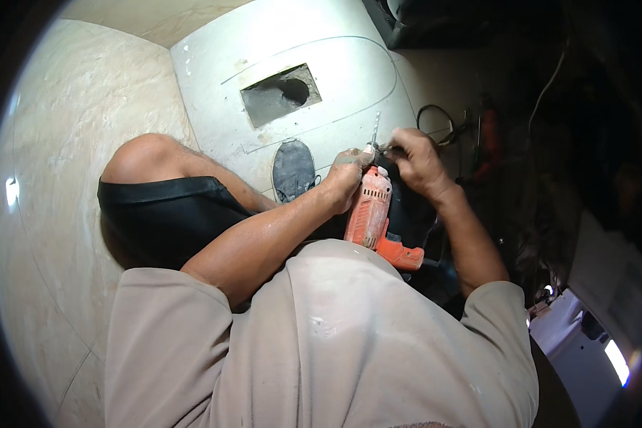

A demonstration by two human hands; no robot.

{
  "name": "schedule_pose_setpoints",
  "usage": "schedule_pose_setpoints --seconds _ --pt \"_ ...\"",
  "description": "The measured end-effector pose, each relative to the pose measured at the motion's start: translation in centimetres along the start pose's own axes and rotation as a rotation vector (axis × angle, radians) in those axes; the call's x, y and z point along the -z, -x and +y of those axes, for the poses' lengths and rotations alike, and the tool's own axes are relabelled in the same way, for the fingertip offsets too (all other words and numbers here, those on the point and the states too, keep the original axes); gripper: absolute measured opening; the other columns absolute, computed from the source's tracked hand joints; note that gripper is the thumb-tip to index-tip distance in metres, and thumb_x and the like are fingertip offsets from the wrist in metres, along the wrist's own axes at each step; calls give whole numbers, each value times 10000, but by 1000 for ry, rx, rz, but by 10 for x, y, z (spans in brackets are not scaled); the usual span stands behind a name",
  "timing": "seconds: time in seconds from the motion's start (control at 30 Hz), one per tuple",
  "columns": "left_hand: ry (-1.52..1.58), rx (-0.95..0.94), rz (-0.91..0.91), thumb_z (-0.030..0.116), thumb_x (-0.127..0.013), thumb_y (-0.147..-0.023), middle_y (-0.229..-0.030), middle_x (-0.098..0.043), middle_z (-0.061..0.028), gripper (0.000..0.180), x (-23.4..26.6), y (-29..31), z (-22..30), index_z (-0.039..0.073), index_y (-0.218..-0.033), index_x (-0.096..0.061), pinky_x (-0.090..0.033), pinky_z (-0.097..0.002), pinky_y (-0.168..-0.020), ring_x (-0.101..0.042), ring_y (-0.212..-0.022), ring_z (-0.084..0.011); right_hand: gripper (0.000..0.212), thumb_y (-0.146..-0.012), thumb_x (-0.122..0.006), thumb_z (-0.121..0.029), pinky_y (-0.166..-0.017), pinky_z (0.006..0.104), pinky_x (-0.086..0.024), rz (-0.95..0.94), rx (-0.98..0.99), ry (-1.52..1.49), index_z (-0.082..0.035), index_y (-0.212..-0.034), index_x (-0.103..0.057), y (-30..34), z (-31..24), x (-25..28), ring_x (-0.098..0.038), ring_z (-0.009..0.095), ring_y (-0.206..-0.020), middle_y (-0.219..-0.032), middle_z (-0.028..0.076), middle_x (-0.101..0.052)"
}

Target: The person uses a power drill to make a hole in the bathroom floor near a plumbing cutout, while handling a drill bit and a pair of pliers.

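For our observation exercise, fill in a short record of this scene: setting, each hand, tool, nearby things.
Setting: tiled floor, grey panel with a rectangular hole
Left hand: grip around the front of the orange electric drill
Right hand: fingers at the chuck beside the drill bit
Nearby: dark sandal, black cable

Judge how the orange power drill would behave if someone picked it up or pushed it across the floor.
The orange drill looks rigid and probably heavy for its size, given its bulky moulded body. Both hands, left and right, meet at its front end by the thin bit; that bit seems the fragile part. Its angular pistol shape would likely tip or slide, not roll.
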State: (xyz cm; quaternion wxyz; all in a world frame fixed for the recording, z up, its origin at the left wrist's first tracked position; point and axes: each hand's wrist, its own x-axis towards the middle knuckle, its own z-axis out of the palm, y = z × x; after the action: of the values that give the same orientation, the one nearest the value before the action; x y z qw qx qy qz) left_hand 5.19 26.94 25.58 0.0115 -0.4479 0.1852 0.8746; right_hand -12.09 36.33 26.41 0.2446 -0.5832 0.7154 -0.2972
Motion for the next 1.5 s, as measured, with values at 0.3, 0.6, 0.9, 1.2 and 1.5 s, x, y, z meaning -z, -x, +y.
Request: schedule_pose_setpoints --seconds 0.3,0.6,0.9,1.2,1.5 --pt "-49 -3 49 273 -642 -1051 -978 -658 -149 277 3 0 -1 22 -1128 -553 -622 -443 -790 -718 -874 -301 17 -969 -633 -2 -724 285 -522 261 -365 -649 -7 -971 -617 19 1 10 -645 112 -759 -816 52 -684" --pt "51 87 -161 379 -387 -1135 -1012 -708 -162 430 7 -5 2 23 -1257 -594 -612 -448 -846 -719 -907 -289 46 -954 -629 8 -713 319 -527 479 -318 -540 -6 -990 -603 30 -24 -21 -666 165 -748 -822 80 -675" --pt "33 16 -253 381 -428 -1133 -1017 -703 -127 401 5 -5 0 36 -1217 -616 -607 -414 -836 -704 -886 -246 58 -944 -616 24 -676 381 -528 372 -170 -330 0 -992 -594 28 -16 -22 -671 272 -733 -850 159 -645" --pt "-11 -38 -198 396 -460 -1118 -1030 -707 -119 416 2 -11 -2 30 -1242 -615 -603 -411 -848 -706 -911 -230 68 -949 -611 10 -646 408 -529 439 -181 -282 -18 -996 -572 28 -15 -28 -665 285 -688 -793 150 -631" --pt "-7 59 -204 428 -390 -1133 -1007 -703 -122 443 5 -10 2 51 -1193 -613 -619 -428 -823 -712 -883 -238 48 -970 -611 -21 -605 390 -540 456 -188 -304 -28 -1004 -578 32 -23 -28 -678 264 -659 -750 131 -642"
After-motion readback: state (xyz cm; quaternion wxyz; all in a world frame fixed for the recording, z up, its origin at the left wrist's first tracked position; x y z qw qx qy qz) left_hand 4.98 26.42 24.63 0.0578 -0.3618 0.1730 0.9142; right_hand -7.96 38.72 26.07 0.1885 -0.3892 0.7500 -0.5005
